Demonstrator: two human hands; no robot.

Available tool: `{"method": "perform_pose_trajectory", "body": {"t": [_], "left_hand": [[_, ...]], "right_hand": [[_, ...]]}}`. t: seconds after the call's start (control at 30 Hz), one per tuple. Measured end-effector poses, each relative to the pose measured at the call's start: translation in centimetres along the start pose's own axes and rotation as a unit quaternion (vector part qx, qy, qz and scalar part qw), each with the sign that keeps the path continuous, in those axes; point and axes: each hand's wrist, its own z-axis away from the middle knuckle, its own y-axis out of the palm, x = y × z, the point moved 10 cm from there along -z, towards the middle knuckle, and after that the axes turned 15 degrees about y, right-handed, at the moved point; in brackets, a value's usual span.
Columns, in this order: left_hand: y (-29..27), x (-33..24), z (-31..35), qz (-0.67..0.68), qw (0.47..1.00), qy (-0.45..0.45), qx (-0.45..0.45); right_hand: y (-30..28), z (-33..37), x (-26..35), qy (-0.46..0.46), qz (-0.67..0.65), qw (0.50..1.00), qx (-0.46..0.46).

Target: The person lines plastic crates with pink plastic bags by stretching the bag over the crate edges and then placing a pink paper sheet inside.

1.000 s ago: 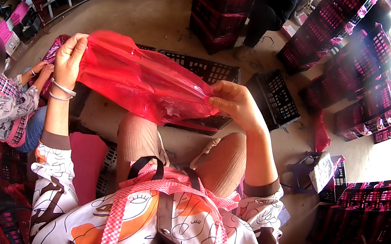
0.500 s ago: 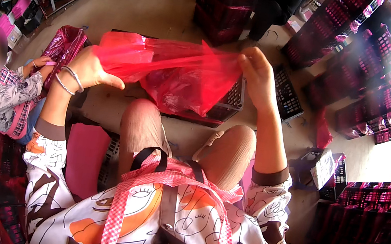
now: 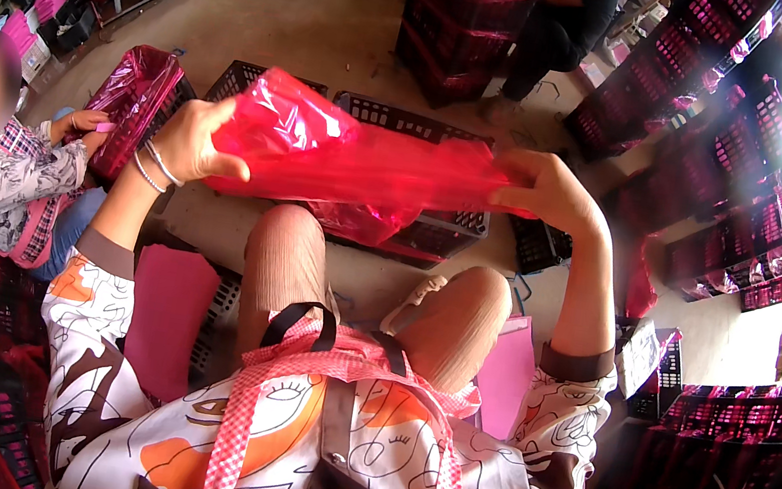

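A thin, see-through red plastic bag (image 3: 382, 167) is stretched sideways between my two hands, above my knees. My left hand (image 3: 192, 144), with two bracelets at the wrist, grips its left end; the thumb sticks out and the fingertips are partly hidden by the plastic. At the other end my right hand (image 3: 552, 196) has its fingers closed on the bag's edge. A black plastic crate (image 3: 457, 239) stands on the floor just beyond my knees, under the bag. The bag hides much of the crate, and its lower folds hang over it.
Left of me a seated person (image 3: 20, 159) handles a crate lined with red plastic (image 3: 134, 100). Ahead stands a stack of red-wrapped crates (image 3: 457, 42), another person (image 3: 560, 27) beside it. More crate stacks (image 3: 655, 66) line the right. Pink sheets (image 3: 168, 317) lie beside my legs.
The bag is pulled into a straighter band and hangs less over the crate. My right hand has moved right and down; my left hand has shifted slightly right.
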Motion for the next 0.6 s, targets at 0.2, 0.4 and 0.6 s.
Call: {"method": "perform_pose_trajectory", "body": {"t": [0.2, 0.4, 0.6], "left_hand": [[8.1, 2.1, 8.1, -0.105, 0.969, -0.070, 0.213], [2.3, 8.8, 15.9, 0.274, 0.858, -0.274, -0.338], [8.4, -2.0, 9.2, 0.112, 0.965, -0.126, 0.201]], "right_hand": [[2.6, 2.8, -1.8, 0.026, 0.085, 0.984, 0.157], [1.0, 3.6, -2.4, 0.074, 0.035, 0.980, 0.183], [-4.1, -3.2, -6.4, 0.123, 0.012, 0.984, 0.125]]}}
